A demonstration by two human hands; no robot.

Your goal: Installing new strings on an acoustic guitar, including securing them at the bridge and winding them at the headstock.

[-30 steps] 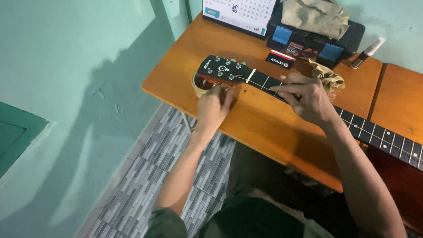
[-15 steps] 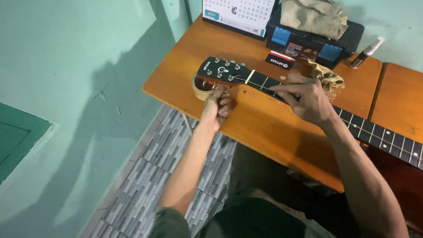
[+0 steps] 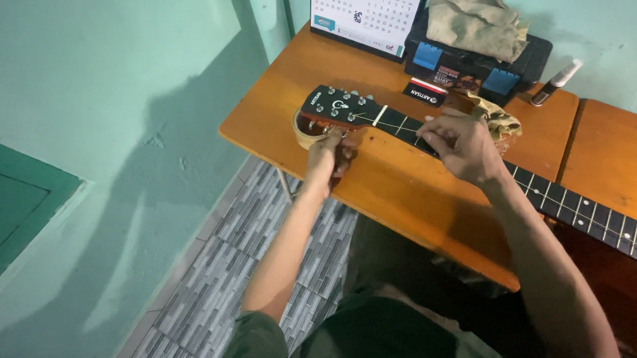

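Left hand (image 3: 329, 152) of mine curls at the near edge of the guitar headstock (image 3: 338, 108), fingers pressed together around a tuning peg there; whether the fingertips actually grip the peg I cannot tell, since my knuckles hide it. My right hand (image 3: 462, 146) rests on the guitar neck (image 3: 581, 209) just past the headstock, thumb and forefinger pinched together over the strings, the other fingers loosely bent.

Measured from the headstock, everything else sits on the far side or off to the right. It lies on the orange wooden table (image 3: 396, 190), close to the table's left corner, with a roll of tape (image 3: 304, 130) partly under it. Beyond it stands a desk calendar (image 3: 369, 15). Right of that is a black case with blue patches (image 3: 484, 64), a crumpled tan cloth (image 3: 477, 22) on top and a small black card (image 3: 423, 94) leaning in front. Another rag (image 3: 496, 116) lies behind my right hand, and a small spray bottle (image 3: 556, 82) lies farther right.
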